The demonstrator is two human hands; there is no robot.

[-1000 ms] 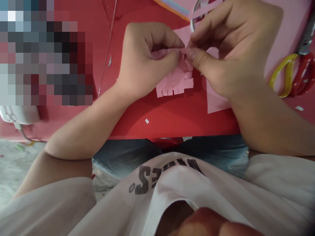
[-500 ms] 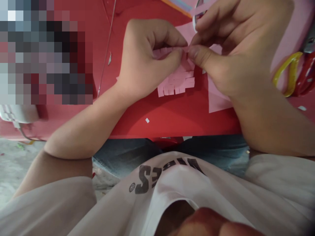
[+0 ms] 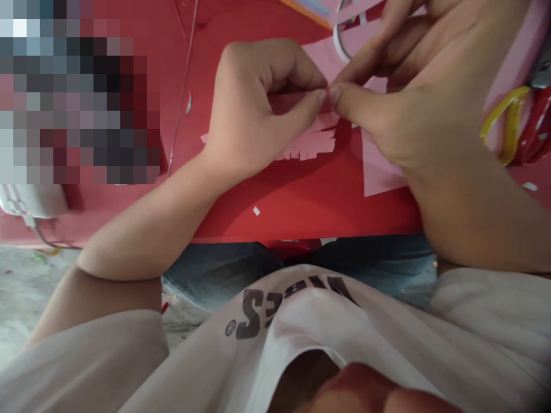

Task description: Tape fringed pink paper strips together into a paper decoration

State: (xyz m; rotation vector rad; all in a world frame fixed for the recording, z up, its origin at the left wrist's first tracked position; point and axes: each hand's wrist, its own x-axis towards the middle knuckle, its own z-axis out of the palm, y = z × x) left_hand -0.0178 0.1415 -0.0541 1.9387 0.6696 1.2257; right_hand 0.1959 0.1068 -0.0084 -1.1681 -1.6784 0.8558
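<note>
My left hand [image 3: 269,106] is closed in a pinch, thumb against fingers, on a strip of pink paper whose edge is cut into a fringe. Thumb and forefinger of my right hand [image 3: 400,86] pinch the same paper right beside the left fingertips, which nearly touch them. Most of the pinched part is hidden by the fingers. Below the left hand, fringed pink paper [image 3: 312,143] with small cut tabs shows just above the table. A plain pink sheet [image 3: 381,169] lies under my right hand.
Scissors with yellow and red handles [image 3: 508,123] lie at the right. A white ring-shaped object [image 3: 339,45] sits behind the right fingers. A white scrap [image 3: 256,211] lies near the red table's [image 3: 310,218] front edge. At left are a white box with a cable [image 3: 32,201] and a blurred-out area.
Both hands have shifted slightly, and their fingertips have come closer together. The fringed paper below the left hand shows less and looks tilted. My right fingers sit a little farther right.
</note>
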